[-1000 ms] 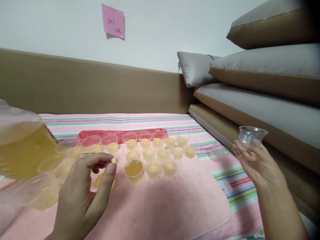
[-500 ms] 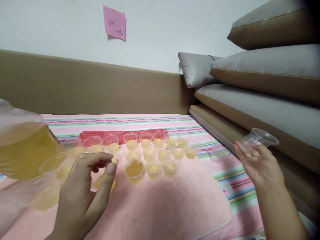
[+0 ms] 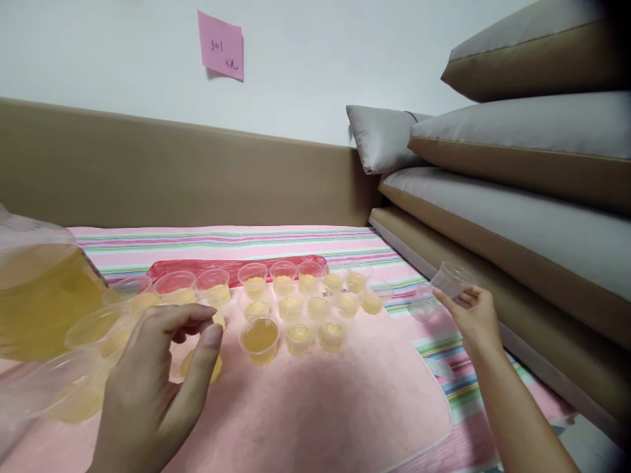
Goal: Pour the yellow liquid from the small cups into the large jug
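Note:
My right hand point(image 3: 476, 322) grips a clear plastic cup point(image 3: 451, 279) off to the right, raised and tilted, with no liquid visible in it. Another clear cup point(image 3: 424, 301) is close by on the striped cloth. My left hand point(image 3: 162, 374) hovers over the left side of the pink mat, thumb and curled fingers apart, nothing between them. It partly hides a cup of yellow liquid point(image 3: 214, 371). Right of it stands a fuller cup point(image 3: 260, 338), amber in colour. Rows of several small cups point(image 3: 298, 338) with yellow contents spread behind and to both sides.
A large clear container of yellow liquid point(image 3: 44, 302) looms at the left edge. Behind the cups lies a red plastic package point(image 3: 182, 265). Stacked grey-brown cushions point(image 3: 517, 197) border the right side. The pink mat point(image 3: 345, 407) rests on a striped cloth point(image 3: 236, 238).
My right hand has moved left and away from me with the clear cup, nearer the other cup on the cloth. My left hand keeps its pose; the view has shifted slightly.

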A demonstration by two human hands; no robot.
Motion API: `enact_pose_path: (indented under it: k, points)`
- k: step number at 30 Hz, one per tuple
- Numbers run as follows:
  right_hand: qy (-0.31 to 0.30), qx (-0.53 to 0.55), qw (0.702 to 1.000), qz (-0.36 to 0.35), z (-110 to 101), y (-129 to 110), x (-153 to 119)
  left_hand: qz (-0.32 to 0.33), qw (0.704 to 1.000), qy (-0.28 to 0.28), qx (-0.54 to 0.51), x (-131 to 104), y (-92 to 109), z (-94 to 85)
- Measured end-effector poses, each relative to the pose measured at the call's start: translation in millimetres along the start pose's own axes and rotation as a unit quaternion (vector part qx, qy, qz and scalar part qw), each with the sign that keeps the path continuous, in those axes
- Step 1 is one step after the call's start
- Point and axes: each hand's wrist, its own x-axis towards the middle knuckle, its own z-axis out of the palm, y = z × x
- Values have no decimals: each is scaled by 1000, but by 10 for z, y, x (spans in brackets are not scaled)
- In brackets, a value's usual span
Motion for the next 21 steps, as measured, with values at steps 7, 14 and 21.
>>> enact_pose_path:
  k: [7,14,21]
  points:
    - [-33,-57,997,49,9,-18,-59,1,1000,-11,5,9,9,2]
    - [-18,-30,997,63,15,-41,-30,9,1000,-6,9,18,2,-2]
    - [-12,-9,1000,12,117,58,168,19,1000,-2,14,24,-21,-26]
